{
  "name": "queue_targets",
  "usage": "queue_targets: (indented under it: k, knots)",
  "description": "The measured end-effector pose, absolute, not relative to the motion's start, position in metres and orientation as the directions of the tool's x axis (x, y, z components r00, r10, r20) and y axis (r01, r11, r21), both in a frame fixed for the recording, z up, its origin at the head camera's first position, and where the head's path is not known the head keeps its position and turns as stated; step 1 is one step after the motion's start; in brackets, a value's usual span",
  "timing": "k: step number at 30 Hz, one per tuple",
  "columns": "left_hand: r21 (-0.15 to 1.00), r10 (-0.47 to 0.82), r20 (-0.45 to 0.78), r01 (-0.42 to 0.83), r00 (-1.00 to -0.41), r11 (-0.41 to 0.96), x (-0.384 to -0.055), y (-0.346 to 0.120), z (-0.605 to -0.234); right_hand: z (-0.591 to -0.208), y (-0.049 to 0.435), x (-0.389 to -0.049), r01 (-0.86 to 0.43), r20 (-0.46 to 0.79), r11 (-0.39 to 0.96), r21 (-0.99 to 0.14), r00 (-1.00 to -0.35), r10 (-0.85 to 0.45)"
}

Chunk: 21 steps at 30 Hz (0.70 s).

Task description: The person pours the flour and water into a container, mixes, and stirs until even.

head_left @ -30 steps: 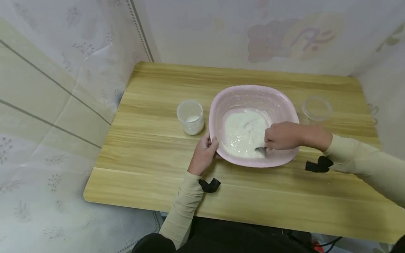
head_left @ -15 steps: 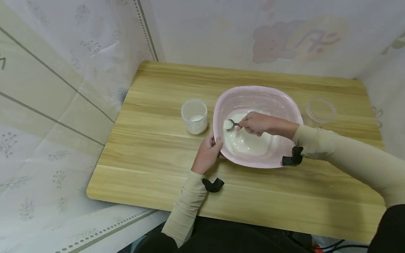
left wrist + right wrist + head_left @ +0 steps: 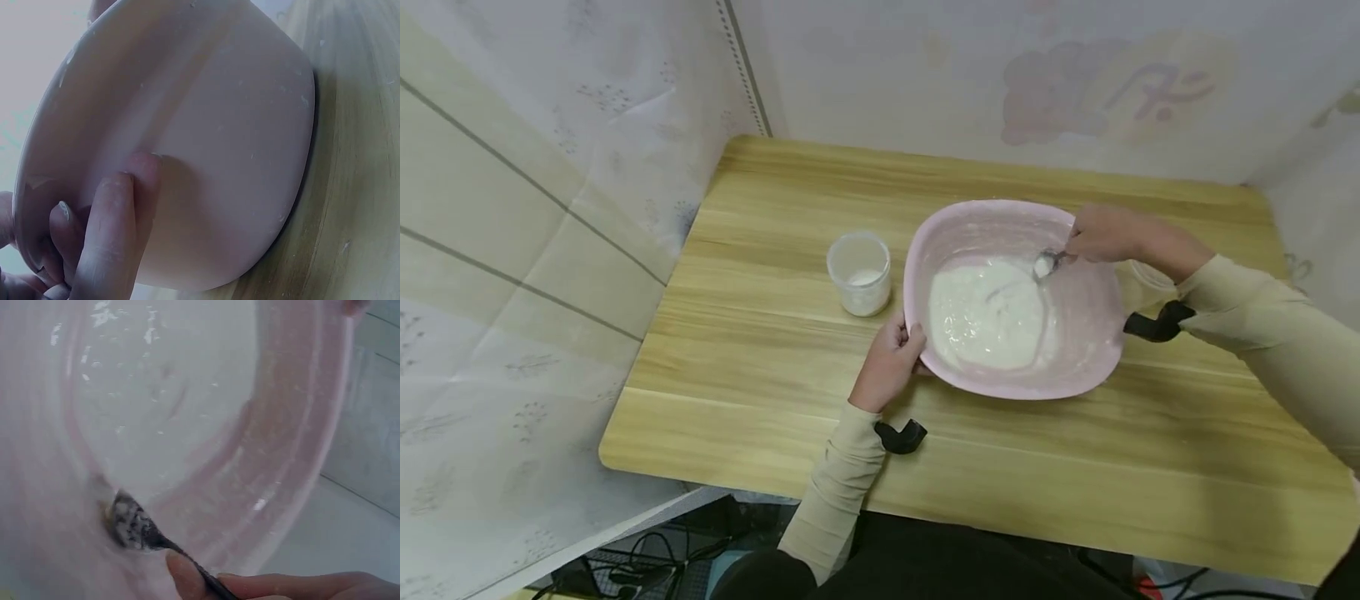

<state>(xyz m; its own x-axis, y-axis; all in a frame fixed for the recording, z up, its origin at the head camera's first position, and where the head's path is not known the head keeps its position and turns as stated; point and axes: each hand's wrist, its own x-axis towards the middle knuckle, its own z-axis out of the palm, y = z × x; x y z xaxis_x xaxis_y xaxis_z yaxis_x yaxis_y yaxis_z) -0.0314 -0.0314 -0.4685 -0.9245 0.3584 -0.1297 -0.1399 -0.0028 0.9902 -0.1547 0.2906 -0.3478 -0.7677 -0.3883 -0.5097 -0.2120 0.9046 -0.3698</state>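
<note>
Where the near-left rim of the one pink basin (image 3: 1093,333) curves toward the person, the left hand (image 3: 889,367) grips it, thumb over the edge and fingers against the outer wall. Two black pieces show at the wrists, one beside each pale sleeve: a left piece (image 3: 901,437) and a right piece (image 3: 1159,323). The basin stands on a wood-grain table (image 3: 760,333), right of the table's middle. One pool of wet, glossy white mixture (image 3: 988,317) covers much of its floor, and smears of white streak the inner walls. Left of the basin, just beside it, stands one clear cup (image 3: 859,292), upright, with some white stuff low inside. Over the basin's far right part, the right hand (image 3: 1105,235) pinches the handle of one metal spoon (image 3: 1047,263) between thumb and fingers. White clings in the spoon's bowl, which lies at the pool's right edge; whether it touches the wall I cannot tell. Partly hidden behind the right wrist is one clear round item (image 3: 1152,277). Beyond the table hangs a pale printed wall covering (image 3: 887,75).
</note>
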Motion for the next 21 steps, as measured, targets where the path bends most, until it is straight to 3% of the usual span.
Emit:
queue_targets:
  k: [7, 12, 21]
  knots:
    - [0.988, 0.368, -0.15, -0.156, -0.918, 0.014, -0.033, -0.03, -0.467, -0.367, 0.276, -0.173, -0.243, -0.469, 0.877, -0.414, -0.77, -0.434]
    - [0.987, 0.372, -0.155, -0.161, -0.915, 0.014, -0.033, -0.027, -0.465, -0.368, 0.246, -0.182, -0.275, -0.454, 0.883, -0.38, -0.777, -0.437]
    - [0.985, 0.417, -0.166, -0.173, -0.893, 0.022, -0.033, -0.023, -0.467, -0.386, 0.196, -0.137, -0.498, -0.314, 0.805, -0.324, -0.746, -0.588]
